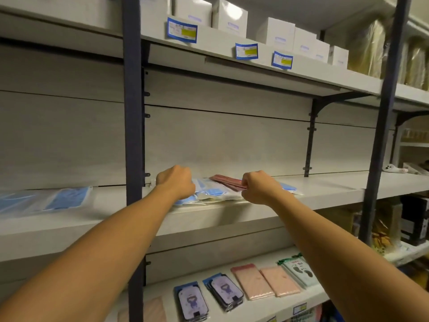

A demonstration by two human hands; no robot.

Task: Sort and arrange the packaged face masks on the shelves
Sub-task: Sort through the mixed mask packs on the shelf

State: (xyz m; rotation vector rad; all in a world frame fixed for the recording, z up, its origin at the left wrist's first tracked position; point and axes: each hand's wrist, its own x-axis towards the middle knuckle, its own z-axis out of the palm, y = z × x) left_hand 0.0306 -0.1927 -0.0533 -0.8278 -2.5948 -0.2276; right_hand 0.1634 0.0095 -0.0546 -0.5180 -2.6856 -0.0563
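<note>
A pile of clear packets of blue face masks (214, 192) lies on the middle shelf (325, 194). Dark red mask packets (228, 181) rest on top of the pile at the back. My left hand (176, 182) grips the left end of the blue packets, fingers curled down over them. My right hand (260, 188) pinches the near edge of the red packets. More blue mask packets (46, 201) lie on the same shelf, left of the dark upright post (133, 135).
White boxes (276, 33) and blue price tags (182, 30) line the upper shelf. The lower shelf holds purple cartoon packets (222, 292), pink packets (267, 283) and a green foot-print packet (299, 271). A second post (383, 124) stands at the right.
</note>
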